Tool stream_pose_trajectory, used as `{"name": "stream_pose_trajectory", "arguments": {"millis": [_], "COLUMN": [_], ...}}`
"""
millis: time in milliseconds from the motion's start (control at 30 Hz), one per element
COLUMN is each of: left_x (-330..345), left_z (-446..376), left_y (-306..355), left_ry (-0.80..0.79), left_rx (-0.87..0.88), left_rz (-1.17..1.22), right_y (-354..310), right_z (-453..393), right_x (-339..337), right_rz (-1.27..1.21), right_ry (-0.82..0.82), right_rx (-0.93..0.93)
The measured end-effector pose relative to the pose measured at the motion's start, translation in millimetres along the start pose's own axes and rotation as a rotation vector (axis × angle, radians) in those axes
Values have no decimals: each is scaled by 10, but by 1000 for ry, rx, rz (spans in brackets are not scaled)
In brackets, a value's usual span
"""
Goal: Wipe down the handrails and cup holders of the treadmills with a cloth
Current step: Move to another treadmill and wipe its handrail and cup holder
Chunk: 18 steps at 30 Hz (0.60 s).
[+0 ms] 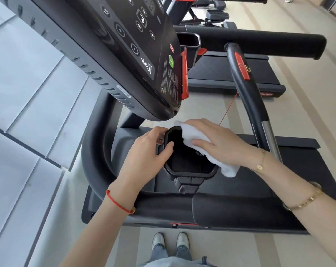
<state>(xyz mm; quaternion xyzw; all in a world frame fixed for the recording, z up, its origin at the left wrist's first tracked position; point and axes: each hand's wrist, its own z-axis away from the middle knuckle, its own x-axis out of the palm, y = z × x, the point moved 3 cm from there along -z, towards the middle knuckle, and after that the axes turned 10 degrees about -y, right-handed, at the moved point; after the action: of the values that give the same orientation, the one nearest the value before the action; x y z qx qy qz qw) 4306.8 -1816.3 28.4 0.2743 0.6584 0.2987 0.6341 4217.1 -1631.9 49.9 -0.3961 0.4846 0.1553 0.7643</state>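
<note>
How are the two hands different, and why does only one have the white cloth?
The right hand lies flat on the white cloth, pressing it against the cup holder; the left hand has no cloth and grips the holder's rim with curled fingers. The left wrist wears a red string bracelet; the right wears gold bracelets. Both hands touch the same cup holder, probably one steadying while the other wipes.

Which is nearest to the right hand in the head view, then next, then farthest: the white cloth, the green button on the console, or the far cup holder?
From the right hand:
1. White cloth: right under the palm, draped over the near cup holder.
2. Green button: above, on the console's lower edge.
3. Far cup holder: beyond the console, toward the next treadmill.
</note>
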Motion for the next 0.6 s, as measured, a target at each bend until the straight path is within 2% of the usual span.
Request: {"name": "stream_pose_trajectory", "arguments": {"millis": [133, 233, 367, 467, 600], "left_x": [11, 11, 10, -38, -167], "left_z": [-14, -26, -21, 21, 205], "left_y": [0, 0, 26, 92, 173], "left_ry": [-19, -18, -17, 3, 73], "left_rx": [9, 12, 32, 60, 104], "left_rz": [-15, -25, -51, -92, -71], "right_y": [9, -89, -133, -234, -454], "right_z": [218, 339, 617, 804, 880], "right_x": [63, 145, 160, 103, 196], "right_rz": [-222, -317, -390, -355, -100], "right_ry": [61, 163, 205, 116, -39], "right_rx": [52, 55, 79, 20, -53]}}
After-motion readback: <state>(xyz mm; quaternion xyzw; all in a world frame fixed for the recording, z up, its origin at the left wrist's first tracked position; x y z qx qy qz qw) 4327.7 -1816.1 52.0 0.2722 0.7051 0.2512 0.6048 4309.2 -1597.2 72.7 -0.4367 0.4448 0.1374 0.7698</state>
